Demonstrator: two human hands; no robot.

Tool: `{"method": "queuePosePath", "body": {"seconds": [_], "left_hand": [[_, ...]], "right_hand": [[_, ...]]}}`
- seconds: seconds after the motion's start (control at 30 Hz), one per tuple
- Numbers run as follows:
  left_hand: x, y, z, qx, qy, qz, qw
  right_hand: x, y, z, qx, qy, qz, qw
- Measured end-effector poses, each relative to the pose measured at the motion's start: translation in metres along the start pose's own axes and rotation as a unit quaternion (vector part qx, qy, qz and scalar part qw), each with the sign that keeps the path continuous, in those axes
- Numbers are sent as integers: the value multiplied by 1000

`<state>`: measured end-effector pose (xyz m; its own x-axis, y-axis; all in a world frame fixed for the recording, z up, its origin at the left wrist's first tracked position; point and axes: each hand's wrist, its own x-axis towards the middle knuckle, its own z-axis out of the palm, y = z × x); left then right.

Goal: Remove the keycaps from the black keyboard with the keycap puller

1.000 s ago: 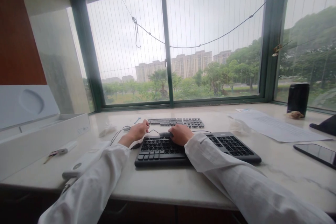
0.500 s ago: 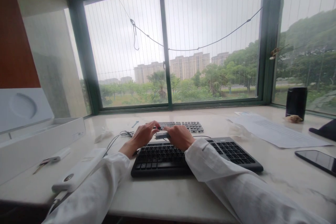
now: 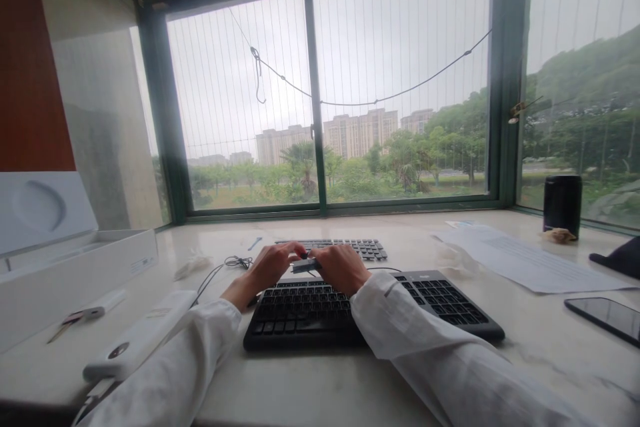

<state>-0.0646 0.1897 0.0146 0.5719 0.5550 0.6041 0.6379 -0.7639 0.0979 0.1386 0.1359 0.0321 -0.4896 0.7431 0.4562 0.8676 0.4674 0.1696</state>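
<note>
Above the back edge of a black keyboard (image 3: 320, 320), both of my hands meet. My left hand (image 3: 273, 268) is closed in a pinch, with a small black piece (image 3: 304, 255), perhaps a keycap, at its fingertips. My right hand (image 3: 343, 268) is wrapped round a small dark grey flat object (image 3: 306, 267) whose end sticks out to the left; its kind cannot be made out. Behind the hands lies a row of loose dark keycaps or a second keyboard (image 3: 367, 250), partly hidden by them. A thin black cable (image 3: 213, 273) lies coiled left of my left hand.
On the left are an open white box (image 3: 115, 260), a white power strip (image 3: 145, 333) and a knife-like tool (image 3: 75, 319). A small blue tool (image 3: 255, 243) lies further back. Rightward are paper sheets (image 3: 520, 257), a phone (image 3: 607, 319) and a black cylinder (image 3: 563, 207) by the window.
The view has tilted slightly upward. My hands stay close together over the keyboard, with the dark grey object turned a little in my right hand.
</note>
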Motion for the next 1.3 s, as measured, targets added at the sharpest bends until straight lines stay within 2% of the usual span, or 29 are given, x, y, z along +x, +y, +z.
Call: {"method": "queuePosePath", "body": {"seconds": [0.27,0.53,0.87,1.3], "left_hand": [[-4,-2,4,32,-9,-25,999],[-7,-5,2,33,-14,-34,999],[-7,-2,2,46,-20,-49,998],[-5,-3,1,34,-43,-30,998]], "right_hand": [[0,-4,3,3,-12,31,999],[-1,-8,5,16,14,30,999],[-1,-8,8,30,15,30,999],[-2,-9,-3,18,-28,24,999]]}}
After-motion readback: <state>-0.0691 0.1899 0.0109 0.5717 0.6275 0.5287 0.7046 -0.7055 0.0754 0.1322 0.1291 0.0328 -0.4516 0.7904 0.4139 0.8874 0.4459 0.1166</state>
